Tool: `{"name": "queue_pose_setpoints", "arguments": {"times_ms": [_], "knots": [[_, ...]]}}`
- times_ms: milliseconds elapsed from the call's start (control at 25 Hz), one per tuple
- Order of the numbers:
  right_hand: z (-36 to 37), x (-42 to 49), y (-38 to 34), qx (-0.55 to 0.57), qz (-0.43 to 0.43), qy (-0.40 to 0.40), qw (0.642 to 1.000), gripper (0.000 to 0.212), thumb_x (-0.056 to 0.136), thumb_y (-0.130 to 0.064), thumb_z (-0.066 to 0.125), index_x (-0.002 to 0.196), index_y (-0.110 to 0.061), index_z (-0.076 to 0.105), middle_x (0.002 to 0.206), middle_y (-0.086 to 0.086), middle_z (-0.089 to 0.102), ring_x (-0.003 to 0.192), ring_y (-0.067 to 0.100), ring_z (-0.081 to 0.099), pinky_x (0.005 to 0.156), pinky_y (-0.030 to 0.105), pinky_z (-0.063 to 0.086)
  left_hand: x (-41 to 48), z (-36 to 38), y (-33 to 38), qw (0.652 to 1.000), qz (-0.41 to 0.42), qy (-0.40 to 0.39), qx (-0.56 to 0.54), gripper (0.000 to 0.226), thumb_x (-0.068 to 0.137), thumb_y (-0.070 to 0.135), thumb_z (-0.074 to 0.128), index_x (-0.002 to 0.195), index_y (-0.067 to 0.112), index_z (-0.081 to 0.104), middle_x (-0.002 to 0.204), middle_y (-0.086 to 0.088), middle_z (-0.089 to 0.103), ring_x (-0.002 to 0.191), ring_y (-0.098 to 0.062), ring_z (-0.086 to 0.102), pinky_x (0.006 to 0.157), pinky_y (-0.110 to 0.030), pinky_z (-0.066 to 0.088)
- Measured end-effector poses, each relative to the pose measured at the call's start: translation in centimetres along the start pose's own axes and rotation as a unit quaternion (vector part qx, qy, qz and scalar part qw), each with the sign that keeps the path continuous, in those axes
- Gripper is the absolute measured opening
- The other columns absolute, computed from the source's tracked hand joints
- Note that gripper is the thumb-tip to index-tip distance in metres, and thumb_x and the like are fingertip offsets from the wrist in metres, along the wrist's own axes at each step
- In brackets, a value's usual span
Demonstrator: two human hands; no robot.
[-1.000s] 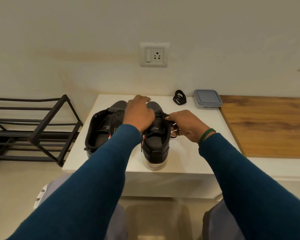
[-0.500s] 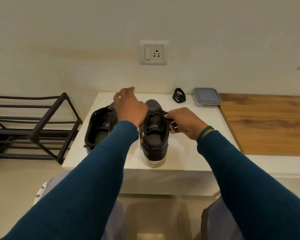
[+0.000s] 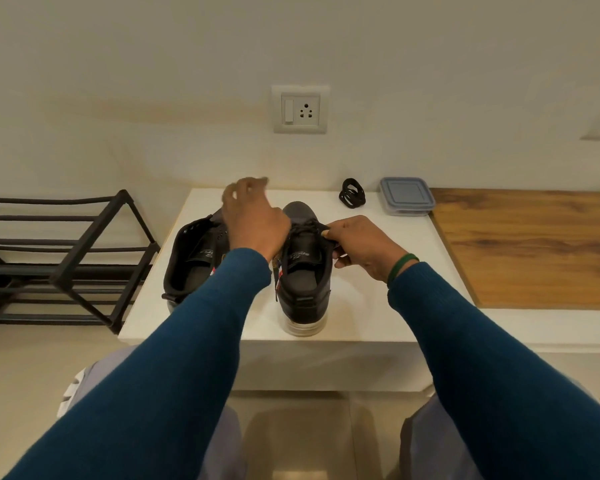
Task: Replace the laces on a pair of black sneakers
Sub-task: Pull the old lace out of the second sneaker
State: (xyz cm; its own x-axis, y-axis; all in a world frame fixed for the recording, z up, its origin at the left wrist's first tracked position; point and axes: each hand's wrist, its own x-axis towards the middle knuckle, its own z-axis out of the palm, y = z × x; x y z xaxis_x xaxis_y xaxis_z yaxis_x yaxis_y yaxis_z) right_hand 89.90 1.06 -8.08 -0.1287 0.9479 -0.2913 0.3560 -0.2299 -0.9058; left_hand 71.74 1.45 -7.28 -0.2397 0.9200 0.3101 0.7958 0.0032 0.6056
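Behind it all is a pale wall (image 3: 118, 81), and down below is a shiny floor (image 3: 32, 375). A brown wood top (image 3: 534, 251) is on the right. Touching its left side is a white table (image 3: 378, 306). A black rack (image 3: 70, 268) stands on the floor just left of the table.

Two arms in blue sleeves reach out over the table, the left sleeve (image 3: 174, 358) and the right sleeve (image 3: 482, 358).

Two black shoes sit side by side on the table with their heels near the person. The left shoe (image 3: 191, 268) is wide open on top and leans a bit to the left. The right shoe (image 3: 303, 289) stands up straight, with its heel at the front edge of the table. It has a black lace (image 3: 305, 227) across its top.

The left hand (image 3: 253, 223) is up over the left shoe. Its fingers are bent and blurry, so I cannot tell if it holds a thing. The right hand (image 3: 364, 247) pinches the right shoe at its right edge, by the lace, with thumb and finger.

A white socket (image 3: 300, 109) is on the wall over the table. A grey box (image 3: 406, 195) with a lid sits at the back right corner of the table. Just left of it is a small black bundle (image 3: 352, 193). A green band (image 3: 400, 266) is on the right wrist.
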Motion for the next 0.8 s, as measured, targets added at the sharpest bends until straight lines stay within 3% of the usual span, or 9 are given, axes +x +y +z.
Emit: {"name": "queue_pose_setpoints", "arguments": {"times_ms": [80,160,200,280,360,480,560,680,800], "knots": [[0.0,0.0,0.0,-0.005,-0.005,-0.003,1.0,0.024,0.101,-0.014,0.051,0.1,-0.002,0.071,0.078,0.012,0.058,0.065,0.016,0.054,0.06,0.026,0.054,-1.1,1.3,0.8,0.976,0.116,-0.13,0.133,0.042,0.094,0.024,0.052,0.136,0.023,0.056,0.153,-0.003,0.04,0.151,-0.035,0.009,0.123,-0.053,0.006],[0.0,0.1,0.0,-0.01,-0.007,-0.003,1.0,0.025,0.101,-0.014,0.051,0.102,0.001,0.071,0.078,0.012,0.058,0.066,0.017,0.053,0.06,0.027,0.053,-1.5,2.5,1.6,0.948,0.149,-0.189,0.209,0.031,0.098,0.03,0.052,0.126,0.024,0.064,0.148,-0.002,0.044,0.151,-0.035,0.009,0.122,-0.055,0.003],[0.1,0.1,-0.1,-0.012,-0.006,-0.004,1.0,0.025,0.102,-0.014,0.051,0.102,0.001,0.071,0.078,0.012,0.058,0.067,0.017,0.053,0.06,0.027,0.053,-1.5,2.4,1.8,0.955,0.129,-0.178,0.201,0.027,0.098,0.029,0.052,0.12,0.023,0.067,0.143,-0.003,0.049,0.148,-0.035,0.02,0.122,-0.054,0.011],[0.2,0.0,-0.3,-0.012,-0.006,-0.005,1.0,0.024,0.102,-0.014,0.051,0.104,-0.002,0.071,0.079,0.012,0.058,0.068,0.018,0.053,0.061,0.027,0.053,-0.6,1.2,1.4,0.998,-0.001,-0.052,0.027,0.023,0.095,0.019,0.051,0.109,0.015,0.069,0.126,-0.007,0.058,0.128,-0.034,0.046,0.111,-0.05,0.034],[0.2,0.0,-0.2,-0.011,-0.011,-0.001,1.0,0.024,0.101,-0.012,0.05,0.106,-0.002,0.071,0.081,0.014,0.058,0.069,0.019,0.053,0.06,0.028,0.053,0.6,0.1,0.4,0.991,-0.085,0.036,-0.097,0.024,0.094,0.013,0.046,0.1,0.009,0.068,0.113,-0.007,0.062,0.11,-0.031,0.055,0.098,-0.047,0.046],[0.1,0.1,-0.1,-0.011,-0.014,-0.004,1.0,0.025,0.101,-0.012,0.049,0.107,0.001,0.071,0.084,0.016,0.058,0.071,0.021,0.053,0.06,0.028,0.053,1.3,-0.9,-0.5,0.996,-0.083,-0.01,-0.015,0.017,0.084,0.007,0.049,0.075,0.01,0.063,0.077,-0.001,0.059,0.077,-0.026,0.059,0.069,-0.039,0.055],[0.1,0.2,0.0,-0.014,-0.018,-0.002,1.0,0.026,0.101,-0.012,0.05,0.107,0.001,0.071,0.085,0.016,0.059,0.072,0.021,0.054,0.06,0.028,0.053,1.3,-0.9,-0.9,0.99,-0.092,-0.061,0.092,0.011,0.083,0.009,0.054,0.072,0.01,0.056,0.071,-0.002,0.054,0.06,-0.022,0.052,0.05,-0.028,0.041],[0.4,0.3,0.0,-0.023,-0.035,0.01,0.999,0.023,0.098,-0.015,0.052,0.103,-0.003,0.072,0.086,0.014,0.064,0.071,0.02,0.057,0.06,0.026,0.054,0.7,-1.0,-1.4,0.956,-0.096,-0.162,0.226,0.01,0.087,0.014,0.061,0.083,0.007,0.055,0.071,-0.006,0.047,0.057,-0.02,0.046,0.052,-0.031,0.039],[1.0,0.6,-0.2,-0.08,-0.066,0.05,0.993,0.018,0.095,-0.02,0.057,0.103,-0.014,0.071,0.093,0.006,0.069,0.074,0.017,0.064,0.057,0.023,0.054,0.6,-0.9,-1.6,0.95,-0.084,-0.22,0.203,0.015,0.091,0.013,0.057,0.08,0.004,0.052,0.069,-0.009,0.052,0.059,-0.021,0.051,0.057,-0.034,0.044]]}}
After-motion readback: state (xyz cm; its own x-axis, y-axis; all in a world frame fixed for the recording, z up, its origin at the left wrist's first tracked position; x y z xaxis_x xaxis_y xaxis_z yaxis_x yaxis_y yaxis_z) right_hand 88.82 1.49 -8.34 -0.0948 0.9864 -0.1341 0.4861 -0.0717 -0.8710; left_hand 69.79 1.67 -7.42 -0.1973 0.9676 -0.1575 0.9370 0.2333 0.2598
